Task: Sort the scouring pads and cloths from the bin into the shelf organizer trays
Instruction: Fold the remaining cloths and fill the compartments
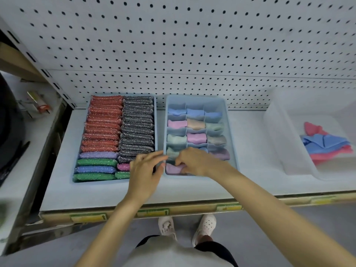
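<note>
Two pale blue organizer trays stand on the shelf. The left tray (pixel 155 120) is packed with rows of glittery scouring pads (pixel 104 120) in red, grey, purple, green and blue. The divided right tray (pixel 230 128) holds rolled cloths, one per cell. My right hand (pixel 194 160) reaches into its front-left cells, fingers curled on a purple cloth (pixel 172 168). My left hand (pixel 145 168) hovers at the gap between the trays, fingers stretched toward the right tray's near-left corner. A clear bin (pixel 279 143) at the right holds pink and blue folded cloths (pixel 325 143).
A white pegboard (pixel 192 45) backs the shelf. The shelf's front edge (pixel 154 211) carries yellow-green price labels. Bare shelf lies between the right tray and the bin. A dark object and small packaged items sit on the neighbouring shelf at left (pixel 36 105). My shoes (pixel 206 224) show below.
</note>
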Motion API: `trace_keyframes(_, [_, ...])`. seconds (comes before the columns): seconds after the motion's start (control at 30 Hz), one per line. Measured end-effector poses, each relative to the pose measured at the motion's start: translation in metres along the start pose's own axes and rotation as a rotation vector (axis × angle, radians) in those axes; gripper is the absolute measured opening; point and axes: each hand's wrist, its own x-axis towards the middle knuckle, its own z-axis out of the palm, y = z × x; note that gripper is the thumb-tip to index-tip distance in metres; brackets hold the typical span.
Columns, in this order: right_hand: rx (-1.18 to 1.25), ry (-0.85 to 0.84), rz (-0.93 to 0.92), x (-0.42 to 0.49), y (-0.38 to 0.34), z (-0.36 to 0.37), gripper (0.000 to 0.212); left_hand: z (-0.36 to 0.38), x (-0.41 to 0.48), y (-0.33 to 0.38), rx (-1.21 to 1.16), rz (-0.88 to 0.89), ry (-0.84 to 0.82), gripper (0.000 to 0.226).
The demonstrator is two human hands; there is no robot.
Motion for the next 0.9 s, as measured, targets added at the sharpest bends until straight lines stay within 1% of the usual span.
trace_keyframes(0.03, [-0.021,0.028,-0.010,0.001,0.000,0.003,0.045,0.000,0.000,0.001,0.001,0.003,0.003,0.044])
trace_keyframes(0.1, [-0.070,0.065,-0.019,0.001,0.001,0.014,0.044,-0.001,0.001,0.002,0.004,-0.011,-0.011,0.039])
trace_keyframes(0.17, [-0.041,0.058,0.002,0.001,0.005,0.022,0.030,-0.001,0.001,0.002,-0.003,-0.022,-0.021,0.036])
trace_keyframes(0.23, [0.066,0.024,0.035,0.000,0.010,0.017,0.012,-0.003,0.001,0.002,-0.009,-0.025,-0.032,0.032])
trace_keyframes(0.27, [0.124,-0.002,0.055,-0.001,0.012,0.010,0.011,-0.003,0.000,0.002,-0.013,-0.028,-0.038,0.028])
trace_keyframes(0.37, [0.237,-0.044,0.102,-0.007,0.017,-0.004,0.021,-0.003,0.001,0.005,-0.019,-0.051,-0.041,0.025])
trace_keyframes(0.43, [0.206,-0.064,0.091,-0.010,0.017,-0.002,0.025,-0.003,0.002,0.008,-0.014,-0.065,-0.039,0.024])
trace_keyframes(0.5, [0.236,-0.053,0.097,-0.014,0.017,0.001,0.027,-0.003,0.003,0.010,-0.006,-0.082,-0.033,0.022])
trace_keyframes(0.57, [0.405,0.028,0.131,-0.020,0.023,-0.001,0.025,-0.004,0.002,0.013,0.031,-0.066,-0.002,0.026])
trace_keyframes(0.67, [0.662,0.236,0.195,-0.038,0.038,-0.009,0.024,-0.003,0.004,0.034,0.067,-0.014,0.032,0.039])
trace_keyframes(0.73, [0.775,0.376,0.198,-0.060,0.052,-0.015,0.024,0.003,0.013,0.058,0.014,0.017,0.032,0.042])
trace_keyframes(0.83, [0.871,0.582,0.240,-0.106,0.087,-0.027,0.021,0.024,0.029,0.102,-0.128,0.074,-0.004,0.052])
trace_keyframes(0.9, [0.930,0.712,0.289,-0.140,0.119,-0.033,0.025,0.047,0.037,0.136,-0.214,0.084,-0.041,0.050])
